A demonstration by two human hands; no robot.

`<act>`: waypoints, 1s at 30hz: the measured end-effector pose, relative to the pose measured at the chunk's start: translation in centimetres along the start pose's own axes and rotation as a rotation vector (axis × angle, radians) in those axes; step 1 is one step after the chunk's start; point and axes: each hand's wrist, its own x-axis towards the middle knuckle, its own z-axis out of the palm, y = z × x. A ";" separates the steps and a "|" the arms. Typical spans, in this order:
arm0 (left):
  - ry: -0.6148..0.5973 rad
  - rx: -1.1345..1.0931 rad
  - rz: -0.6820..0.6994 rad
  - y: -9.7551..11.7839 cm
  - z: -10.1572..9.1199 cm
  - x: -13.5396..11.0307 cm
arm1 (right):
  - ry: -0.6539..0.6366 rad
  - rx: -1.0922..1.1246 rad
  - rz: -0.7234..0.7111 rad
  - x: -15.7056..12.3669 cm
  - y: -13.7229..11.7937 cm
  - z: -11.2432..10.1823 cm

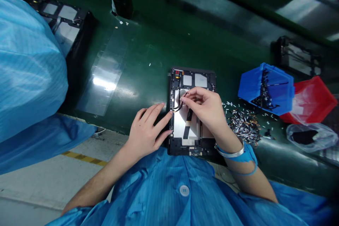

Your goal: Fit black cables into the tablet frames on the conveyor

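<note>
An opened tablet (178, 130) lies on the green bench in front of me, its silvery battery and circuit parts showing. Pinched between the thumb and index finger of my right hand (208, 107) is a thin black cable (179, 107), which curves toward the tablet's left edge. My left hand (149, 127) has its fingers spread; the index fingertip touches the tablet's left side close to the cable's end. A dark flat ribbon (187, 127) runs over the battery below my right hand, whose palm hides part of the tablet.
Right of the tablet are a pile of small parts (245, 127), a blue bin (280, 93), a red bin (324, 100) and a clear plastic bag (324, 137). Another opened tablet (299, 58) lies farther back. At left sits a person in blue (29, 67) beside a clear plastic sheet (103, 81).
</note>
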 end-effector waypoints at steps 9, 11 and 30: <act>-0.053 -0.042 0.031 0.2 0.2 0.5 | -0.102 -0.142 0.044 0.9 -0.1 -0.9; -0.075 -0.036 0.029 0.1 0.2 0.5 | -0.102 -0.153 0.047 1.0 0.0 -0.8; -0.072 0.006 0.018 0.2 0.5 0.5 | -0.028 -1.212 -0.628 -3.3 0.5 -0.9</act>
